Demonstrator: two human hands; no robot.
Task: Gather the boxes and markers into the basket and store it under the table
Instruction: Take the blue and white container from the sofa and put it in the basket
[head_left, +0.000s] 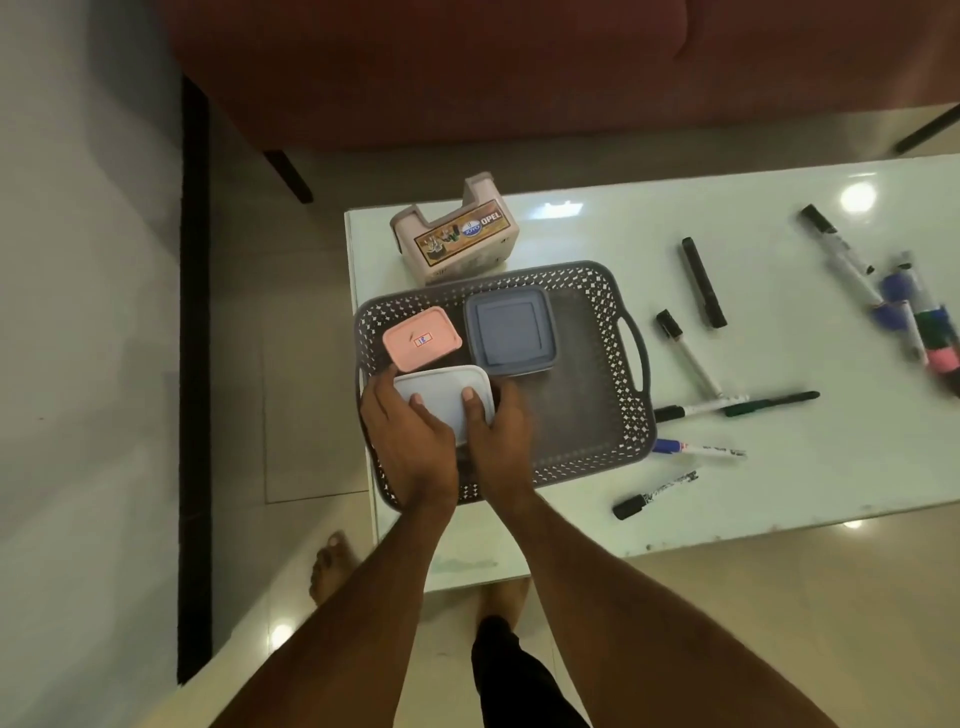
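Observation:
A grey perforated basket (597, 415) sits on the left end of the white table (779, 483). Inside it lie a pink box (422, 339) at the far left and a blue-grey square box (510, 331) beside it. Both my left hand (410, 441) and my right hand (498, 436) grip a white box (441, 395) at the basket's near left. Several markers lie loose on the table to the right of the basket, among them a black marker (704, 283) and a green marker (771, 404). A cluster of markers (914, 322) lies at the far right.
A beige labelled holder (457, 234) stands just behind the basket. A dark red sofa (519, 67) runs along the far side of the table. My bare feet (330, 569) stand on the tiled floor at the table's near left corner.

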